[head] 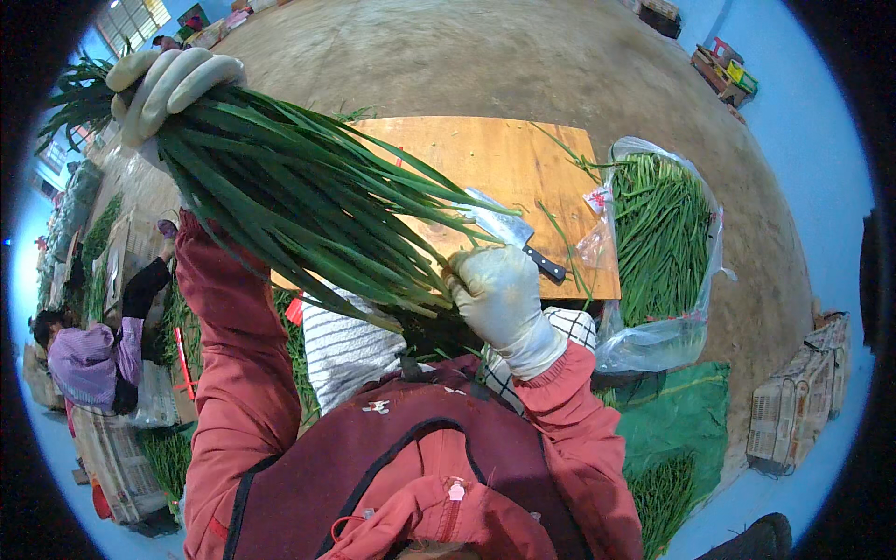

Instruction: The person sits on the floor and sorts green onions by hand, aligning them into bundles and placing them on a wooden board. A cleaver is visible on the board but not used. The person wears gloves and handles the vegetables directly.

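My left hand (175,94), in a pale glove, is raised at the upper left with its fingers wrapped around the leafy end of a bunch of garlic chives (294,189). The long green leaves slant down across my front. At their stem ends, my gloved right hand (500,304) has its fingers curled in and pinches some stems; its fingertips are partly hidden. Just beyond that hand a cleaver (498,218) with a black handle lies flat on a wooden board (483,140). A few loose chives (556,224) are scattered near the board's right side.
A clear plastic bag (714,231) full of cut chives stands against the board's right edge. More chives lie on a green woven sheet (672,420) at lower right. Plastic crates (787,406) stand by the wall. To the left, another person (87,364) bends among crates and chives.
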`<state>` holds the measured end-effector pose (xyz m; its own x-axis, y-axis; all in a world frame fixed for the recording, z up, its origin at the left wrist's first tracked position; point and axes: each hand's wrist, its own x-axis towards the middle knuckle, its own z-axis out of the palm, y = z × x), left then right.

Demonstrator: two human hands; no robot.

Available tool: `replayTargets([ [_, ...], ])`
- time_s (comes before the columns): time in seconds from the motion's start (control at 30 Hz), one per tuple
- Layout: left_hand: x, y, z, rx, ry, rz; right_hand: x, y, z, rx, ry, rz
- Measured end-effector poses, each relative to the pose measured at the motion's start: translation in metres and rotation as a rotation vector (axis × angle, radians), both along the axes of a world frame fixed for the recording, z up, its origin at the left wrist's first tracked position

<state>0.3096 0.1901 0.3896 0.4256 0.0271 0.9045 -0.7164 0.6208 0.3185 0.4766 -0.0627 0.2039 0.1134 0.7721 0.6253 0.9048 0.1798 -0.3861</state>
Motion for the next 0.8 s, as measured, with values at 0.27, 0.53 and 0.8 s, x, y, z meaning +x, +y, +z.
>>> replayTargets([
  [0.27, -0.013, 0.006, 0.009, -0.116, -0.052, 0.003, 0.026, -0.022, -0.043, -0.621, 0.178, -0.079],
  [0.53, -0.013, 0.009, 0.007, -0.128, 0.013, 0.095, -0.006, 0.007, -0.043, -0.528, 1.307, 0.508],
  [0.8, -0.011, 0.006, 0.004, -0.144, -0.006, 0.059, -0.01, -0.001, -0.067, -0.548, 1.435, 0.541],
])
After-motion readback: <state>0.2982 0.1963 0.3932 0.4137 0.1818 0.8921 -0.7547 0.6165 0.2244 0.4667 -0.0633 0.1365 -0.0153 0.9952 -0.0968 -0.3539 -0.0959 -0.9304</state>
